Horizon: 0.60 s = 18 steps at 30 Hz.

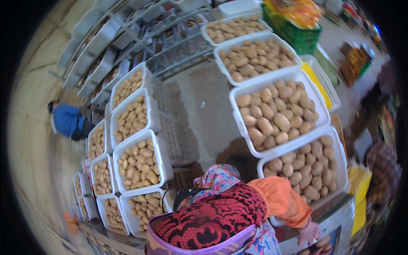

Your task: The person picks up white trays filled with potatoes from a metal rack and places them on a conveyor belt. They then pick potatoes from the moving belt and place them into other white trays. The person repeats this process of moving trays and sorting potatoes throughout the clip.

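Observation:
At lower right, my left hand (pixel 309 232) hangs over a grey metal frame (pixel 346 210) with its fingers apart. No object shows in its grasp. An orange oversleeve (pixel 283 199) covers that forearm, and the upper sleeve is red and black. Loose potatoes (pixel 324 241) lie just beyond the fingers. At the bottom edge, a cropped bit of my right hand (pixel 321 251) seems to show beside them; its grip is unclear. Just above the forearm is a white plastic crate (pixel 343 159) of potatoes (pixel 310 167), partly covered by the sleeve.
Several more potato-filled white crates (pixel 234 108) run up the right. Others (pixel 165 169) stand at left on perforated crates (pixel 180 178). Shelving with tubs (pixel 181 47) spans the back. A green crate (pixel 296 41) stands upper right. People in blue (pixel 67 119) and checked clothing (pixel 382 169) are nearby.

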Motion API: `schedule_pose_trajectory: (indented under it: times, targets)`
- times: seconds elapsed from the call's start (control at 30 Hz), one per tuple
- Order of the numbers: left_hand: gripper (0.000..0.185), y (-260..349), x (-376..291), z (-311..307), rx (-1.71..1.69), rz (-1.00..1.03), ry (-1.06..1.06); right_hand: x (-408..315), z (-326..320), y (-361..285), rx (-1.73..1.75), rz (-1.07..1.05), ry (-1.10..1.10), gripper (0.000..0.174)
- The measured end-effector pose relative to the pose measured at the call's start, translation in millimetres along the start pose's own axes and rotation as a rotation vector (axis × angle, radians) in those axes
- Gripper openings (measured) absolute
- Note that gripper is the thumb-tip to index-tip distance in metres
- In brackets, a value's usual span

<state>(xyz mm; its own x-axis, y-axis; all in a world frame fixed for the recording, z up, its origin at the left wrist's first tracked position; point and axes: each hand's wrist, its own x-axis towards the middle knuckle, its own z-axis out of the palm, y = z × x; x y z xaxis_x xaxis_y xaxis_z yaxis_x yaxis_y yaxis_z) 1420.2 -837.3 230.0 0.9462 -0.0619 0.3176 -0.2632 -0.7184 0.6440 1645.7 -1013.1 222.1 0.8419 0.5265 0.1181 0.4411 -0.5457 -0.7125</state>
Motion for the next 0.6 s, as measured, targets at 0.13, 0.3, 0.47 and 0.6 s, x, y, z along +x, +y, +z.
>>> schedule_pose_trajectory:
  times: [0.13,0.3,0.47,0.6]
  targets:
    - [0.046,-10,-51,-20,-0.078,-0.099,0.021,-36,62,-52,-0.179,-0.195,-0.135,0.072]
    - [0.044,-23,-176,-57,-0.276,-0.285,0.231,-98,194,-176,-0.202,-0.415,-0.301,0.068]
    - [0.042,-28,-342,-99,-0.443,-0.451,0.519,-161,302,-315,-0.233,-0.625,-0.345,0.065]
    - [0.033,-43,-468,-125,-0.322,-0.586,0.9,-208,364,-426,-0.282,-0.795,-0.348,0.062]
